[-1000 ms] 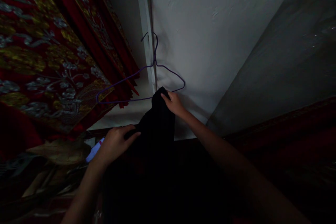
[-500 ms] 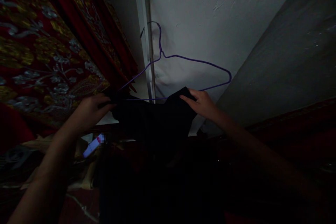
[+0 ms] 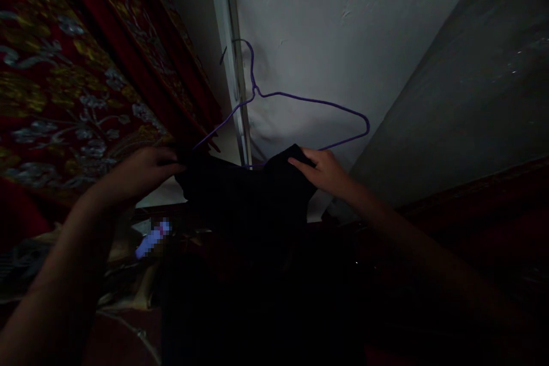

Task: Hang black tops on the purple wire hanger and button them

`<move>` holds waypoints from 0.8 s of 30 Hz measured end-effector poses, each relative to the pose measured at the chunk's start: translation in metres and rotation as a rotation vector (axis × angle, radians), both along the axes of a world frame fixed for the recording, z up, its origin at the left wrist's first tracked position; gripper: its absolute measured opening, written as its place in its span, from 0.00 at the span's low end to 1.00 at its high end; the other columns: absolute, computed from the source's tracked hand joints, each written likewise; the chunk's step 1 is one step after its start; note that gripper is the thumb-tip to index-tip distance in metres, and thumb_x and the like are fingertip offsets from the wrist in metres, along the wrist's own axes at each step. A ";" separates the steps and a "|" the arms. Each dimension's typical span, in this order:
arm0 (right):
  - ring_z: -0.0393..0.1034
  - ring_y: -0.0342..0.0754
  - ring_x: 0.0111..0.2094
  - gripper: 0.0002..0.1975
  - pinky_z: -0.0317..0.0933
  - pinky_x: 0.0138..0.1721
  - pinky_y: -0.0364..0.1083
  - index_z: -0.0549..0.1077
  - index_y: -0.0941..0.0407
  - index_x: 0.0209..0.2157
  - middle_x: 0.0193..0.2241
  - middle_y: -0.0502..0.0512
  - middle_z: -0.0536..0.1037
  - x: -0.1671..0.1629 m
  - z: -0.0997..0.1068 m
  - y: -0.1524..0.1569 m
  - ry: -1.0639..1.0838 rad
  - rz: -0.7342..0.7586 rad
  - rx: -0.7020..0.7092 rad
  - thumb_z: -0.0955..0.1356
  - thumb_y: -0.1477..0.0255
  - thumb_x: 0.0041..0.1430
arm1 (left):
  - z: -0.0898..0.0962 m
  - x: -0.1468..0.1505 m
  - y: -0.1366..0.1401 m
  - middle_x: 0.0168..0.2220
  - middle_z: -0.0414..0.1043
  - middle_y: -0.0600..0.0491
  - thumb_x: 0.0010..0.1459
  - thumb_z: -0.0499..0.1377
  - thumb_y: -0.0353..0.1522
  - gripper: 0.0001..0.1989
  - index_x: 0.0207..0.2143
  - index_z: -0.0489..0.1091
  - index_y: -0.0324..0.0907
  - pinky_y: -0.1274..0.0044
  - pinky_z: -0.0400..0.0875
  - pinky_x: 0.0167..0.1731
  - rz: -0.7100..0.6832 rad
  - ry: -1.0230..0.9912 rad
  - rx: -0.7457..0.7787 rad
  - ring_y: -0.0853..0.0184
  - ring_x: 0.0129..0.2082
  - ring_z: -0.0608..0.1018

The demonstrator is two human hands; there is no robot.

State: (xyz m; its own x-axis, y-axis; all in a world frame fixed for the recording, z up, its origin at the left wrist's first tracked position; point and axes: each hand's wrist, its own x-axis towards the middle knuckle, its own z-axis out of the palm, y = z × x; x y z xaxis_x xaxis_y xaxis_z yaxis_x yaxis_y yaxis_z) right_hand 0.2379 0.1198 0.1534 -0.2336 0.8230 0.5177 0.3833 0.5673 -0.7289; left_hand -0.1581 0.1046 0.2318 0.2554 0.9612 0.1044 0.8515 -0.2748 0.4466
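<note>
Black cloth, a garment (image 3: 244, 200) too dark to identify further, stretches in the head view across the lower part of a purple wire hanger (image 3: 309, 99), whose hook catches at a pale upright strip (image 3: 222, 6). The left hand (image 3: 158, 163) and right hand (image 3: 321, 168) each pinch an upper edge between thumb and fingers. The step appears to be lining up cloth and hanger; the next move probably calls for even tension, with the hanger's left end hidden, inside or behind I cannot tell.
</note>
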 end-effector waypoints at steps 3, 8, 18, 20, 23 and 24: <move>0.70 0.48 0.26 0.13 0.63 0.31 0.46 0.76 0.54 0.25 0.23 0.50 0.77 -0.007 -0.003 0.000 0.018 0.048 -0.066 0.71 0.60 0.58 | 0.014 0.015 -0.011 0.36 0.79 0.50 0.57 0.61 0.45 0.18 0.29 0.76 0.38 0.72 0.72 0.42 -0.091 -0.153 0.164 0.61 0.38 0.76; 0.76 0.51 0.34 0.13 0.70 0.39 0.50 0.81 0.54 0.38 0.33 0.53 0.83 -0.018 -0.009 -0.009 0.002 0.114 -0.023 0.67 0.62 0.63 | 0.008 0.055 -0.003 0.50 0.78 0.47 0.59 0.62 0.38 0.14 0.44 0.75 0.40 0.67 0.69 0.55 -0.186 -0.392 0.374 0.56 0.50 0.78; 0.80 0.60 0.43 0.28 0.74 0.36 0.55 0.76 0.58 0.56 0.52 0.69 0.80 0.057 0.027 0.006 0.063 -0.403 0.135 0.74 0.59 0.57 | 0.015 0.044 0.007 0.38 0.80 0.49 0.65 0.54 0.35 0.15 0.44 0.78 0.39 0.68 0.73 0.46 -0.109 -0.132 0.565 0.59 0.38 0.80; 0.80 0.55 0.31 0.22 0.72 0.29 0.51 0.82 0.60 0.43 0.36 0.64 0.85 0.075 0.047 0.004 -0.039 -0.180 -0.118 0.74 0.56 0.57 | 0.017 0.042 0.009 0.40 0.79 0.48 0.65 0.53 0.33 0.15 0.44 0.77 0.39 0.68 0.72 0.47 -0.095 -0.095 0.599 0.59 0.40 0.79; 0.76 0.45 0.22 0.23 0.64 0.24 0.45 0.82 0.61 0.30 0.25 0.58 0.83 0.086 0.074 -0.007 -0.089 0.002 -0.318 0.72 0.53 0.59 | 0.012 0.034 0.020 0.43 0.76 0.46 0.66 0.52 0.35 0.14 0.41 0.76 0.39 0.67 0.69 0.52 -0.081 -0.115 0.661 0.58 0.46 0.77; 0.74 0.42 0.21 0.25 0.62 0.23 0.45 0.80 0.61 0.27 0.24 0.56 0.82 0.084 0.079 -0.011 -0.078 -0.050 -0.269 0.70 0.52 0.60 | 0.010 0.032 0.024 0.44 0.75 0.46 0.66 0.53 0.37 0.14 0.40 0.76 0.39 0.66 0.68 0.53 -0.081 -0.146 0.660 0.58 0.48 0.76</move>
